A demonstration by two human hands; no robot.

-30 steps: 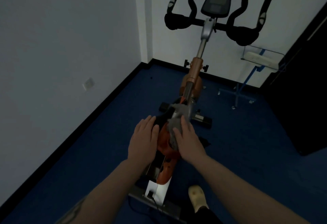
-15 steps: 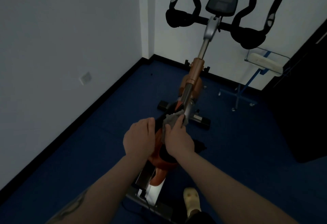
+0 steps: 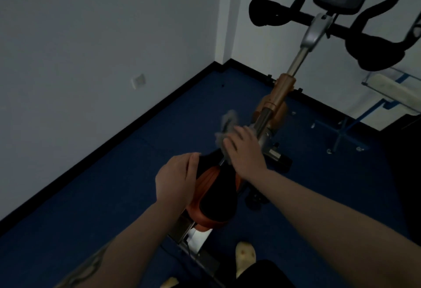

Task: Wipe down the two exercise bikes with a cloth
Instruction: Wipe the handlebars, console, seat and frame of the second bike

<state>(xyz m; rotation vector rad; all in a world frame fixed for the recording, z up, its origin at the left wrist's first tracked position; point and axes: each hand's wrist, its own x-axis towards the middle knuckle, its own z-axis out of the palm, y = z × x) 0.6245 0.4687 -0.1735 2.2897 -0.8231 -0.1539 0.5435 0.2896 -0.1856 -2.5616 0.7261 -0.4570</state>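
One exercise bike (image 3: 281, 93) with an orange frame, a silver post and black handlebars stands in front of me in the room's corner. Its black and orange saddle (image 3: 214, 199) is below my hands. My left hand (image 3: 175, 178) rests curled on the saddle's left edge and nose. My right hand (image 3: 245, 151) holds a grey cloth (image 3: 226, 126) just ahead of the saddle, beside the lower silver tube. The cloth sticks out blurred to the left of my fingers. No second bike is in view.
White walls meet at a corner (image 3: 222, 60) with a black skirting; a wall socket (image 3: 139, 81) sits at left. A blue wheeled stand with a clear tray (image 3: 387, 87) is at right, next to a dark cabinet (image 3: 405, 173). My pale shoe (image 3: 245, 258) is on the blue floor.
My right hand has lifted the cloth forward off the saddle toward the frame tube. My left hand has slid to the saddle's left edge and curled. The camera has moved closer.
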